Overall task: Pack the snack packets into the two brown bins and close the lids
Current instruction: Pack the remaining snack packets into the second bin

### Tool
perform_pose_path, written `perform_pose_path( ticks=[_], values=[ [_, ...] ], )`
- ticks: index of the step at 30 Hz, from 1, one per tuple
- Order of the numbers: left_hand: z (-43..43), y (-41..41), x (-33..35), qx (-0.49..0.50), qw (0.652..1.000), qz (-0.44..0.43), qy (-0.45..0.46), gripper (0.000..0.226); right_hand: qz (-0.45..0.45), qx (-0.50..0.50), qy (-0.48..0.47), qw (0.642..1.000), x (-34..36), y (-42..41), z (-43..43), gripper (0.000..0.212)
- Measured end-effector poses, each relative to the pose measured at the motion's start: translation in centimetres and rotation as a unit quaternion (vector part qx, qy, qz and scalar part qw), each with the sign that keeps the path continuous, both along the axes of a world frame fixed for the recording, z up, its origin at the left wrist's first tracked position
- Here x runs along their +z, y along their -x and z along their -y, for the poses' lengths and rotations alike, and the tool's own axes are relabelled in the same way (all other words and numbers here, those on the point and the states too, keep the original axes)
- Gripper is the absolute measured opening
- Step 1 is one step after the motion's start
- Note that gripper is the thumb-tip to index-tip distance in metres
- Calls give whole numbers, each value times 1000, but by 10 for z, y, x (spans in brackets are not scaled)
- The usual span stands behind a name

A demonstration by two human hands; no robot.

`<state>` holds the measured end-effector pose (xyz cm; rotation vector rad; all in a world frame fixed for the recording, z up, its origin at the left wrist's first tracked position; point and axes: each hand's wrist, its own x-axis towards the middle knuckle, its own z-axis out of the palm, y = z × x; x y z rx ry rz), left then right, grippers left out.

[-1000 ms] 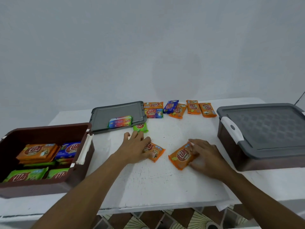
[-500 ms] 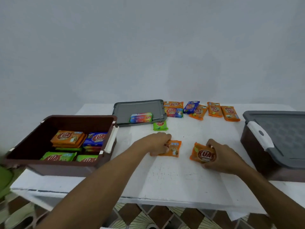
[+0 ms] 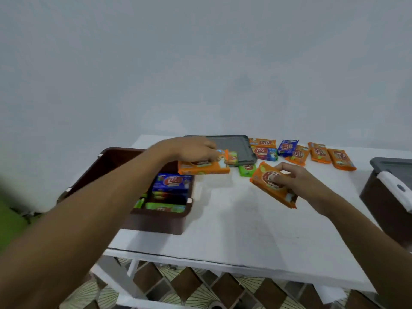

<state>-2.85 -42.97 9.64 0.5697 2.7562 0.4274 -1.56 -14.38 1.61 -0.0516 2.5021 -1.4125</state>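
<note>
Bin (image 3: pixel 156 221) edge under orange packet (image 3: pixel 204 169) gripped by left hand (image 3: pixel 196 150); right hand (image 3: pixel 296 181) grips second packet (image 3: pixel 265 186).

A plain, pale grey-white wall (image 3: pixel 200 63) fills the whole upper half of the view, softly and evenly lit. Against it stands a white table (image 3: pixel 234 233) with a scuffed painted top and a thin dark line of wear along its near edge, and its white legs (image 3: pixel 116 279) show below the near left corner. Under the table the floor (image 3: pixel 189 286) is tiled in brown diamonds between cream tiles with a fan pattern, and a blurred green shape (image 3: pixel 11 219) sits beyond the table's left edge.
</note>
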Motion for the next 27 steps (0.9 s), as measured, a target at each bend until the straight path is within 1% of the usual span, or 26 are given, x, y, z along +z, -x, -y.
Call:
perform_pose_path(
  ticks=[3, 6, 10, 12, 14, 15, 18, 20, 23, 24, 27],
  values=[
    [66, -6, -2, 17, 999, 29, 11, 37, -30, 30, -5, 999, 19, -1, 56, 23],
    [126, -9, -17, 16, 998, 56, 0, 32, -62, 83, -36, 994, 36, -5, 111, 17],
    [181, -15, -42, 21, 993, 114, -8, 18, -123, 185, -118, 968, 52, -9, 179, 22],
    [193, -19, -55, 17, 990, 140, -14, 19, -143, 226, -153, 951, 53, -9, 206, 21],
    [206, -22, -72, 2, 989, 150, 9, 23, -138, 274, -202, 930, 46, -8, 232, 21],
    [208, -23, -80, -3, 989, 147, 33, 25, -128, 306, -236, 913, 42, -8, 241, 20],
    [218, -29, -97, -32, 989, 108, 95, 36, -99, 382, -348, 851, 22, -4, 263, 21],
    [222, -31, -100, -68, 990, 76, 101, 39, -95, 386, -419, 817, 12, -6, 269, 25],
    [225, -31, -98, -96, 989, 61, 93, 40, -137, 383, -500, 764, 4, -13, 272, 34],
    [225, -31, -97, -99, 989, 59, 91, 42, -152, 381, -509, 757, 2, -14, 272, 36],
    [224, -28, -95, -97, 990, 67, 84, 43, -161, 384, -502, 758, -1, -17, 269, 39]
  ],
)
